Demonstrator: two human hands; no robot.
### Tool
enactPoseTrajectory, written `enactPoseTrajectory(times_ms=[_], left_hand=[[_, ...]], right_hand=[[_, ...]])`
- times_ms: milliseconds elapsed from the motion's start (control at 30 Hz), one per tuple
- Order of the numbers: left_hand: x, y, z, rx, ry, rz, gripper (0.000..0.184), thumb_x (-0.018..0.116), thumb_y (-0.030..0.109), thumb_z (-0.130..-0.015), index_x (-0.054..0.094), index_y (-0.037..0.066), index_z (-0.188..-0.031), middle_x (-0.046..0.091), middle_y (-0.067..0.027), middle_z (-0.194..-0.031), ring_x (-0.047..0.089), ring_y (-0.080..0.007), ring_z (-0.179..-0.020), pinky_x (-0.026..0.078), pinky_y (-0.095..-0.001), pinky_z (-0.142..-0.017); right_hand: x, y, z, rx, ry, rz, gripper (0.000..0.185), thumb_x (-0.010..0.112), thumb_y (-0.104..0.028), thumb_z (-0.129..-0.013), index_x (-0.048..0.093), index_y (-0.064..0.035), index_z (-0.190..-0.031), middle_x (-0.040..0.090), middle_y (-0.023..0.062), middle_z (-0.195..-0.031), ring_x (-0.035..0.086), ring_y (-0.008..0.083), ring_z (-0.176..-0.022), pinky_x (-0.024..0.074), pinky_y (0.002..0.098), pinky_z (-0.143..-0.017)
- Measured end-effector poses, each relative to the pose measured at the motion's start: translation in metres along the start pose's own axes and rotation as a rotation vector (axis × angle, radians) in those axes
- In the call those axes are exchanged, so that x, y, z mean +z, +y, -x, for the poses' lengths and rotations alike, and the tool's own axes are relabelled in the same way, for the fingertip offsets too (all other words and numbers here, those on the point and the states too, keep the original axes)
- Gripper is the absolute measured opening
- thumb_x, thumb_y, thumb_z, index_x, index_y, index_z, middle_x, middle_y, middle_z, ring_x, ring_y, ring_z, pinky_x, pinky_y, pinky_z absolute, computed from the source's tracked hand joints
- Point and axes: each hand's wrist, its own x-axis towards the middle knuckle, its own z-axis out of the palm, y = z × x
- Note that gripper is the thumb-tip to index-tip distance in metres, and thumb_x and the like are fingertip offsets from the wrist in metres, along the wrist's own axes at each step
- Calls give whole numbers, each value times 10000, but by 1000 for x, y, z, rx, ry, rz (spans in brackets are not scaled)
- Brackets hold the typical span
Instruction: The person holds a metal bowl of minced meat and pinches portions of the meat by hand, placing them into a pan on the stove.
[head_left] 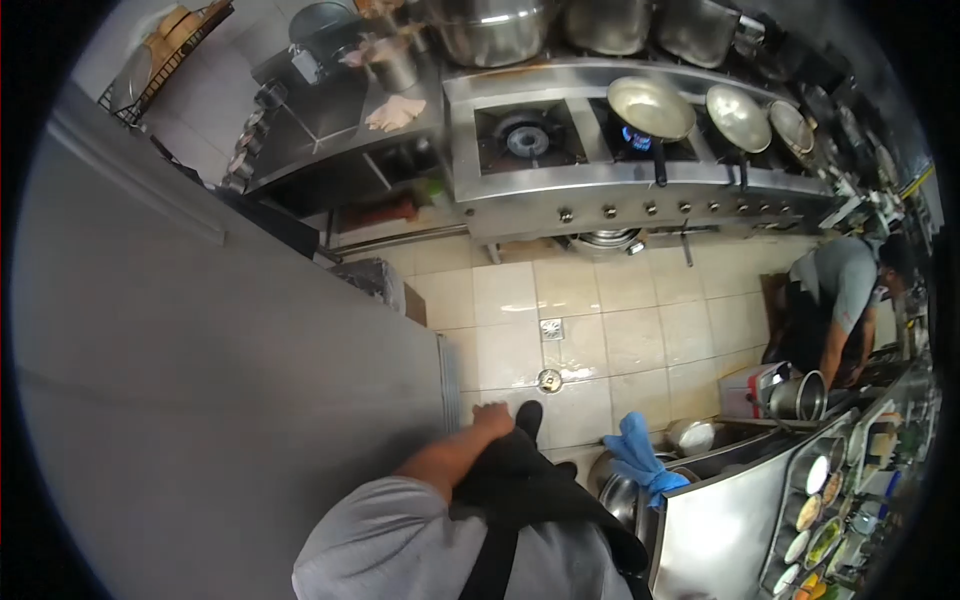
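My left hand (493, 419) is low in front of my body, over my dark apron and beside the edge of a large grey door or panel (230, 370). Its fingers are small and blurred, so whether it holds anything does not show. My black shoe (530, 420) is just to the right of that hand, on the tiled floor (575, 350). My right hand is out of view.
A stove (620, 195) runs along the far side; a pan (650, 108) sits by a lit blue flame. A blue cloth (640, 458) hangs by a steel counter (722, 525). At the far right, a co-worker (838, 290) bends over near a metal pot (798, 396).
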Motion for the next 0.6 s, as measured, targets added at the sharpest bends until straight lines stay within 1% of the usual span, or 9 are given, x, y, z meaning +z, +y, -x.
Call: enactPoseTrajectory(times_ms=[67,133,200,267,333,433,500,567,600], left_hand=[[-14,-25,-55,-60,40,147,390,488,255,-798,583,85,-1136,598,-143,-1183,552,-304,-1127,340,-545,-960],[-58,-32,-66,-101,107,240,399,497,266,-800,579,85,-1146,601,-140,-1179,552,-306,-1124,359,-529,-952],[-102,-28,-64,-103,136,240,409,507,278,-799,578,84,-1151,602,-137,-1179,551,-306,-1125,365,-522,-949],[-118,-26,-59,-107,156,233,418,516,290,-798,576,84,-1157,603,-135,-1179,551,-305,-1125,370,-516,-947],[-130,-16,-64,-117,123,211,423,516,294,-804,573,84,-1167,596,-134,-1191,544,-303,-1136,369,-514,-949],[-141,-7,-72,-129,101,194,435,522,285,-810,568,88,-1194,547,-136,-1252,490,-302,-1195,322,-565,-981],[-151,-3,-80,-163,78,178,460,532,283,-808,556,86,-1223,499,-142,-1295,424,-311,-1251,261,-624,-1009],[-164,-4,-91,-187,124,192,458,535,283,-804,558,85,-1216,500,-140,-1289,413,-316,-1256,260,-630,-1007],[-168,-6,-100,-188,165,185,456,538,282,-800,561,85,-1210,501,-138,-1284,403,-322,-1261,259,-636,-1006]], right_hand=[[-25,-49,4,-58,139,-141,407,570,-219,-882,522,36,-1195,578,207,-1144,538,358,-1060,411,416,-942],[-47,-106,10,-205,243,-333,385,592,-183,-875,532,39,-1184,572,204,-1154,525,358,-1076,391,412,-967],[-89,-187,34,-411,273,-551,365,614,-147,-869,541,42,-1173,566,202,-1164,513,358,-1092,371,408,-993],[-158,-280,75,-644,235,-751,335,613,-99,-855,530,47,-1145,560,201,-1125,508,353,-1063,376,423,-965],[-198,-333,109,-842,56,-778,265,608,-48,-845,522,38,-1080,511,190,-1096,501,335,-1049,389,406,-953],[-190,-373,139,-833,-177,-917,217,592,-64,-843,514,28,-1023,519,178,-995,503,337,-991,389,394,-916],[-175,-384,138,-846,-299,-836,206,595,-83,-836,518,32,-989,528,174,-953,522,329,-928,416,392,-846],[-164,-411,139,-850,-365,-807,191,601,-85,-828,529,34,-960,543,171,-920,535,328,-890,429,396,-809],[-163,-425,140,-836,-517,-763,206,612,-124,-823,548,33,-940,567,175,-897,552,337,-855,439,403,-776]])
